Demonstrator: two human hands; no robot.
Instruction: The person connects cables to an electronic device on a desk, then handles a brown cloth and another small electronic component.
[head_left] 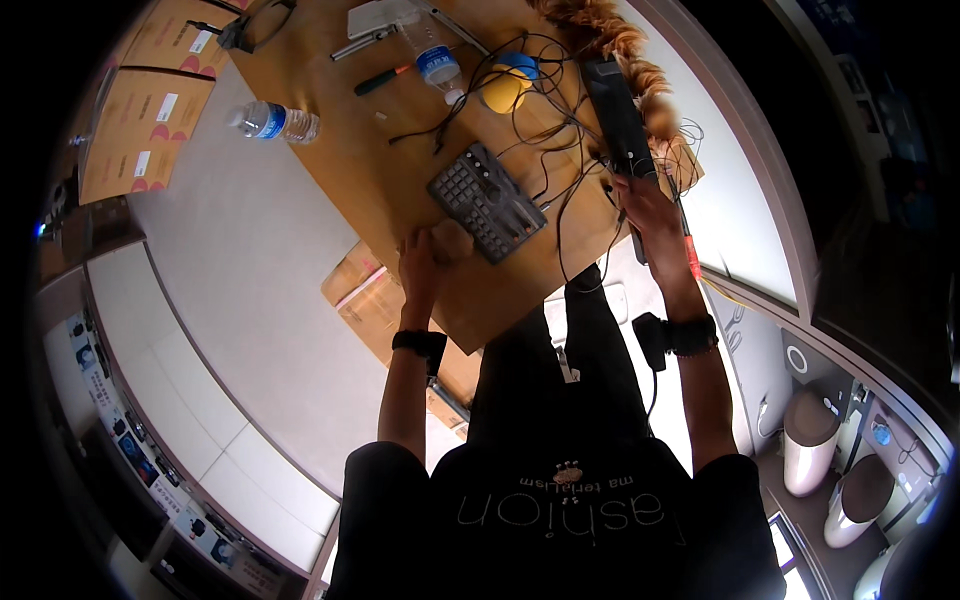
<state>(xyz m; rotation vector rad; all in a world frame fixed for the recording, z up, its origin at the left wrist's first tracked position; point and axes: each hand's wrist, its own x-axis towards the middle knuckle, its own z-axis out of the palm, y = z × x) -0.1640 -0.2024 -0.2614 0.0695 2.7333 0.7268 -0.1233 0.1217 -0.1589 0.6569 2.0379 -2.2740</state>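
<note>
Right hand [640,205] grips black bar [618,115] | left hand [420,255] curled around tan lump [452,240]

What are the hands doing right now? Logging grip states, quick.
Left hand: resting on the wooden table beside the keypad, grip unclear.
Right hand: closed on the long black device.

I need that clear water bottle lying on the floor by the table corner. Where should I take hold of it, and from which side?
Grip the water bottle around its labelled middle, coming down from above with fingers across its width. It lies on its side on the pale floor, cap end toward the cardboard boxes, so the round body is open on both flanks. The wooden table edge crowds its far end.
</note>
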